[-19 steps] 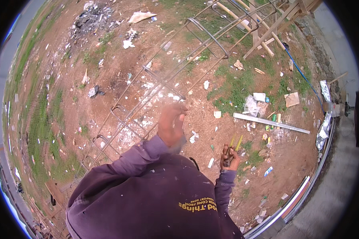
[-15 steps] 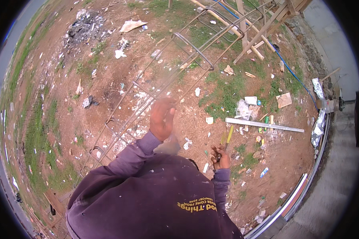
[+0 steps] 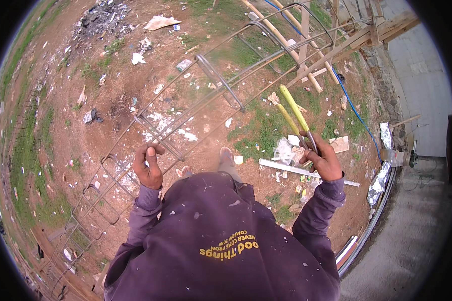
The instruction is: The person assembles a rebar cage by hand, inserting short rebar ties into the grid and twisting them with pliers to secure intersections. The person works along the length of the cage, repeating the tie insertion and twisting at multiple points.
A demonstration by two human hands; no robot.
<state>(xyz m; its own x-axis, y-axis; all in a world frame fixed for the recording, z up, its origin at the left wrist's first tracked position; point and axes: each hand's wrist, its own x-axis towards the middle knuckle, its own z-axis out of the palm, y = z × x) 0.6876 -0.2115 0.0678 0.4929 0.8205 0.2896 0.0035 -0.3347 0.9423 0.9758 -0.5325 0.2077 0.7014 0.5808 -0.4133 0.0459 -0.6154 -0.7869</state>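
My right hand (image 3: 324, 159) grips pincers (image 3: 297, 111) by their dark metal end. Their two yellow-green handles point away from me, slightly spread, and the jaws are hidden in my fingers. On the other side, my left hand (image 3: 148, 165) is beside a rebar cage (image 3: 163, 134) of long bars and square stirrups. Its fingers are half bent with the thumb apart, and no hold on a bar shows. The cage runs diagonally from the lower left to the upper right in front of me.
A wooden trestle (image 3: 356, 44) stands by the cage's far end. Beyond my right hand lie a pale flat strip (image 3: 286, 167), plastic litter (image 3: 285, 150) and a blue hose (image 3: 355, 108). A concrete slab (image 3: 412, 210) borders the dirt at right. My feet (image 3: 226, 153) are beside the cage.
My left hand has moved left and nearer to me. My right hand has risen outward to the right with the pincers, whose handles show larger. The view has shifted somewhat.
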